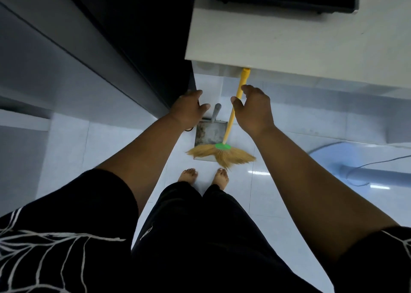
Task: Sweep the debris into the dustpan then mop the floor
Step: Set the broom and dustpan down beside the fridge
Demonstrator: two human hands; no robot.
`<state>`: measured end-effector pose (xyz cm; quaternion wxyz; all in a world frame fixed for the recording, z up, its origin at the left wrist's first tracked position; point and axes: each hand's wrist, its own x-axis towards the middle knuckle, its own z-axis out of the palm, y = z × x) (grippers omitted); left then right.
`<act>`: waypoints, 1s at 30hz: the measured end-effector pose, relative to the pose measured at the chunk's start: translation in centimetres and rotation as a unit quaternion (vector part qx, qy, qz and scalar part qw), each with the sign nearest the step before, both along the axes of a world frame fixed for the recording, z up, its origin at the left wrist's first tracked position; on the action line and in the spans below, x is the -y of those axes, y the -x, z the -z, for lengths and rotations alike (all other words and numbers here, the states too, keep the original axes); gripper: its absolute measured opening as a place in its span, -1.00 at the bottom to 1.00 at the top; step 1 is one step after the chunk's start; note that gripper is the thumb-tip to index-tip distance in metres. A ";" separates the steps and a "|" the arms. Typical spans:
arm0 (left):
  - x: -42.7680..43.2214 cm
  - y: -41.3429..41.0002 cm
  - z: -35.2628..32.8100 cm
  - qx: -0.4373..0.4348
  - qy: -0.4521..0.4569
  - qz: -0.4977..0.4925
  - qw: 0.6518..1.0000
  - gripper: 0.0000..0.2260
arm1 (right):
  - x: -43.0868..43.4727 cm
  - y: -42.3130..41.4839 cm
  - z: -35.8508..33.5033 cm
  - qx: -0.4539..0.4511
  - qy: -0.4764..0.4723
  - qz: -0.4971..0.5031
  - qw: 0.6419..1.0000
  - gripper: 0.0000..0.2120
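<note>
1. The right hand (253, 112) is spread, thumb on one side of the broom (232, 117) and fingers on the other. It is not closed on the handle, and I cannot tell whether skin touches it.
2. The left hand (189, 112) hangs loosely spread and holds nothing, just beside the dustpan (208, 134) handle.
3. The broom's long axis runs up and away from the person. Its top leans on the worktop (278, 37) edge and its head rests on the floor (255, 192) below the right hand. To my eye the right hand only needs to close where it is.
4. The handle is a smooth yellow stick with a green collar, and the straw bristles (222, 156) fan out over the dustpan's lip.
5. The dustpan is flat grey metal, grimy inside, lying on glossy pale tiles. I can make out no loose debris.
</note>
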<state>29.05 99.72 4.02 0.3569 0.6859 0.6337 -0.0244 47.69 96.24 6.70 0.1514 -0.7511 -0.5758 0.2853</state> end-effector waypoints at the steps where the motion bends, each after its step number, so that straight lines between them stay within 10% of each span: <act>1: 0.4 0.6 -0.9 -0.003 -0.014 -0.003 1.000 -0.48 | 0.0 0.4 -0.6 0.011 -0.016 -0.022 1.000 -0.55; 30: 34.7 30.3 -14.6 -0.132 -0.191 -0.347 0.909 -0.37 | 16.0 29.9 -12.0 0.077 -0.198 -0.463 0.861 -0.40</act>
